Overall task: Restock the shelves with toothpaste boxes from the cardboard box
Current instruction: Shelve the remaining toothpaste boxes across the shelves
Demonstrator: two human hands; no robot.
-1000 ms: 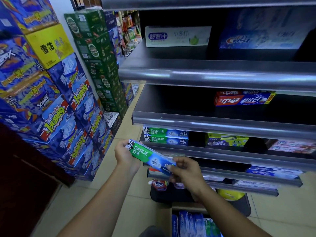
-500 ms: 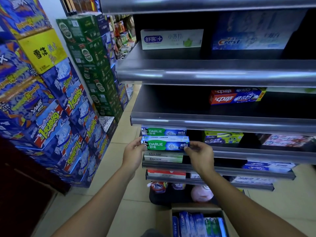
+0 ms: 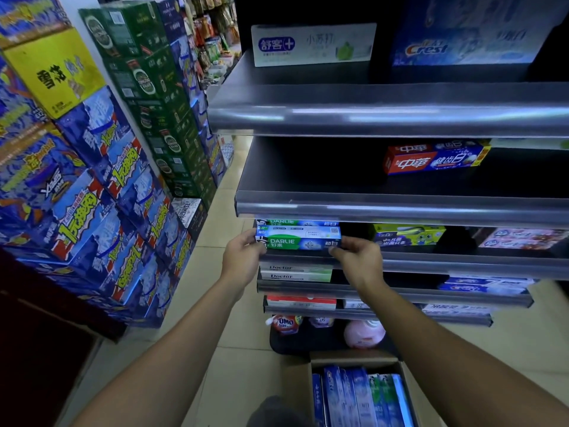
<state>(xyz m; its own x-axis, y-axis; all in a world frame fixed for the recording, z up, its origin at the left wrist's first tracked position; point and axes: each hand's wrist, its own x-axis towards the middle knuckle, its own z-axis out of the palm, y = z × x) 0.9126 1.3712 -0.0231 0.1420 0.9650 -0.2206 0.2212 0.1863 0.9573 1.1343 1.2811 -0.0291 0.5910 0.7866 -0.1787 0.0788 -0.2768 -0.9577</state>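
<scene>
While the cardboard box (image 3: 351, 359) of toothpaste packs stands nearest on the floor, the left hand (image 3: 243, 257) and right hand (image 3: 358, 260) each pinch one end of a green Darlie toothpaste box (image 3: 298, 241). They hold it level at the shelf (image 3: 431, 265) edge, just in front of another Darlie box (image 3: 295, 222).

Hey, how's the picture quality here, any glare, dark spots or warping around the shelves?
Head view: glare streaks run along the upper shelf lip; the recesses behind are very dark; the wide lens bows the shelf edges; the Darlie box between the left hand and right hand reads sharp, the Crest display looks soft.
</scene>
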